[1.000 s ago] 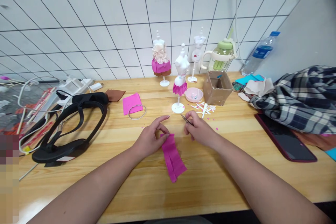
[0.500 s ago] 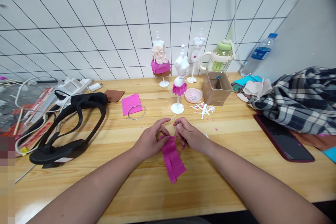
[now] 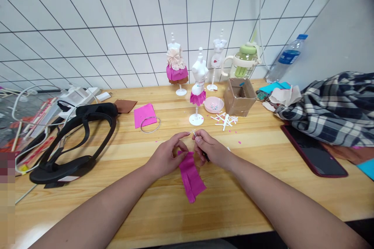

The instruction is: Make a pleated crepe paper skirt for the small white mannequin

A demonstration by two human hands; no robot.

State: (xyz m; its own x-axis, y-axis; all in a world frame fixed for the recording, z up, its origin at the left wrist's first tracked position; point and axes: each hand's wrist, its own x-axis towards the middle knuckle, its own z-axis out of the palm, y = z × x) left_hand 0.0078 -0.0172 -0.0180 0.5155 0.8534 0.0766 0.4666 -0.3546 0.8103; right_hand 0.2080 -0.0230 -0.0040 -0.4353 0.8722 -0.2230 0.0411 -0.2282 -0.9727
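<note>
head | magenta cloth (image 3: 194, 175) | long axis: near-far, near end angled right

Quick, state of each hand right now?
Left hand: closed, pinching the pink cloth near its top edge.
Right hand: closed, holding a slim dark tool.

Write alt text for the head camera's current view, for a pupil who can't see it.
A person's left hand pinches a magenta fabric piece over a wooden table while the right hand holds a slim, dark-handled tool beside it. Beyond them stand three miniature white mannequins, a pink dish and an open brown box.
</note>
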